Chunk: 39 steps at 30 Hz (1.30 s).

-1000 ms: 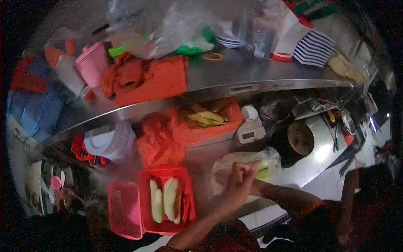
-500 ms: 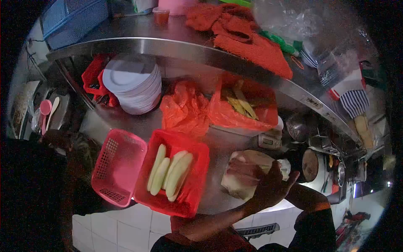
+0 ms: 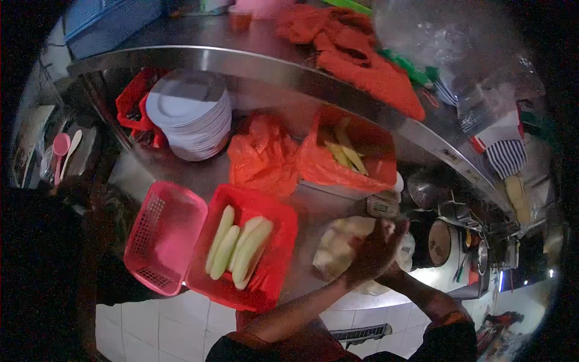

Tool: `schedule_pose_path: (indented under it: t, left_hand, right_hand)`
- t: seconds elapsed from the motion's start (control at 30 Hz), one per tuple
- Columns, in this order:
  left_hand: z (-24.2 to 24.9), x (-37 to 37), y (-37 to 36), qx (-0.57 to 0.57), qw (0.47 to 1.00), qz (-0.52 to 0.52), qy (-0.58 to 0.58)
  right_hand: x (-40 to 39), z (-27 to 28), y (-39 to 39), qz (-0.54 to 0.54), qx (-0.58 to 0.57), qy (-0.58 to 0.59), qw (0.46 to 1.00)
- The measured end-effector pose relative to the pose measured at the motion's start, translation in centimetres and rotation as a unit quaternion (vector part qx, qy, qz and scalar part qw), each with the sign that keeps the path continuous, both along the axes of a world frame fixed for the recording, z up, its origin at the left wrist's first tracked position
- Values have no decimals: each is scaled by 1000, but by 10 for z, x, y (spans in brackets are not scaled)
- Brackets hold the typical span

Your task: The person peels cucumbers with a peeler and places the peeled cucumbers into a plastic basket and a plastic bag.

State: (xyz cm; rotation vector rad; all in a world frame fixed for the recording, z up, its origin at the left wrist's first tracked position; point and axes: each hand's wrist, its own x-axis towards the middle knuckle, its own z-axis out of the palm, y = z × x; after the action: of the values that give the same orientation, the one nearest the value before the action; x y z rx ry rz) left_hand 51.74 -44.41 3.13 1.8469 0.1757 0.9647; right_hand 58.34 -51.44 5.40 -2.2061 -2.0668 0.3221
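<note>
My left hand (image 3: 367, 256) reaches in from the lower left, over the right side of a clear plastic bag (image 3: 327, 248) with pale pieces inside. My right hand (image 3: 391, 274) is close against it, partly behind it. Both hands are dark and blurred, and their finger positions and anything between them are hidden. To their left, a red basket (image 3: 286, 241) holds several pale, peeled long vegetables (image 3: 250, 247). A pink basket (image 3: 169, 232) leans beside it.
Behind are stacked white plates (image 3: 187, 108), a red plastic bag (image 3: 262, 157), a lined container (image 3: 380, 151) with yellowish pieces and a scale (image 3: 383, 206). A steel shelf edge (image 3: 241, 59) crosses above. A dark-clothed person (image 3: 45, 259) stands left. A round board (image 3: 443, 242) lies right.
My hands have drawn closer together and now overlap, near the bag's right side. The pale pieces show more, where darker reddish ones showed before. The whole view has shifted slightly.
</note>
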Motion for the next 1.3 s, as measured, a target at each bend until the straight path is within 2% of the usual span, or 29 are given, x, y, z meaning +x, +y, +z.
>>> schedule_pose_path:
  t: [0.03, 0.07, 0.1, 0.13, 0.17, 0.2, 0.23, 0.27, 0.33, 0.4, 0.43, 0.47, 0.53, 0.6, 0.67, 0.73, 0.87, 0.9, 0.93, 0.97, 1.0, 1.07, 1.1, 1.13, 1.17, 1.2, 1.23, 1.3]
  left_hand:
    - [-7, 1, 5, 29, 999, 6, -39]
    - [1, -3, 13, -91, 995, -40, 6]
    - [8, -7, 21, -214, 973, -68, 48]
    - [30, -12, 28, -356, 917, -89, 156]
    - [40, -14, 26, -452, 876, -111, 125]
    - [46, -14, 21, -543, 823, -132, 104]
    - [49, -13, 20, -531, 826, -156, 113]
    - [49, -11, 19, -530, 825, -143, 134]
    - [46, -7, 12, -521, 826, -129, 174]
    - [35, -6, 12, -465, 871, -86, 136]
    - [28, -4, 12, -409, 902, -57, 129]
    - [25, -7, 11, -405, 902, -53, 140]
    - [33, -8, 12, -522, 840, -86, 120]
    - [46, -11, 12, -527, 836, -70, 134]
    - [50, -11, 11, -532, 832, -59, 145]
    - [47, -9, 9, -542, 828, -33, 139]
    - [40, -11, 9, -541, 830, -50, 124]
    - [42, -14, 10, -470, 866, -92, 144]
    - [45, -15, 9, -394, 895, -134, 162]
    - [48, -16, 5, -388, 897, -142, 158]
    - [52, -19, -1, -278, 925, -245, 79]
    - [46, -24, -7, -146, 927, -345, 1]
    - [33, -24, -7, -307, 883, -345, 87]
    - [4, -25, -2, -373, 851, -344, 132]
    - [-24, -26, 3, -441, 815, -335, 174]
    - [-75, -27, 15, -273, 874, -356, 186]
    - [-99, -25, 23, -102, 905, -366, 193]
    - [-77, -22, 19, -95, 916, -339, 194]
  right_hand:
    - [3, 11, -13, -32, 33, 19, 999]
    - [8, 18, -30, -102, 81, 74, 989]
    - [12, 22, -48, -199, 154, 185, 950]
    - [16, 20, -65, -291, 236, 325, 868]
    - [18, 12, -73, -336, 312, 447, 768]
    - [20, 5, -82, -359, 401, 546, 642]
    - [12, 9, -72, -390, 453, 652, 467]
    - [6, 19, -64, -365, 471, 735, 322]
    - [5, 29, -62, -266, 451, 823, 222]
    - [-3, 50, -60, -294, 518, 750, 288]
    - [-7, 59, -53, -351, 569, 698, 256]
    - [-9, 66, -53, -314, 589, 701, 250]
    - [-8, 60, -65, -158, 579, 734, 317]
    - [-13, 64, -73, -161, 569, 744, 312]
    - [-11, 65, -77, -100, 551, 709, 429]
    - [-14, 72, -73, -112, 566, 697, 427]
    - [-16, 69, -75, -110, 565, 705, 413]
    - [-15, 64, -76, -109, 570, 700, 416]
    - [-14, 56, -76, -152, 581, 648, 468]
    - [-14, 53, -73, -194, 590, 592, 514]
    - [-20, 59, -61, -203, 610, 609, 465]
    - [-18, 45, -46, -235, 609, 559, 511]
    - [-17, 48, -43, -255, 575, 478, 613]
    - [-17, 52, -41, -273, 531, 388, 702]
    - [-24, 62, -44, -317, 471, 377, 732]
    - [-27, 56, -41, -312, 483, 374, 727]
    - [-34, 47, -38, -327, 469, 394, 719]
    - [-41, 55, -32, -361, 460, 414, 697]
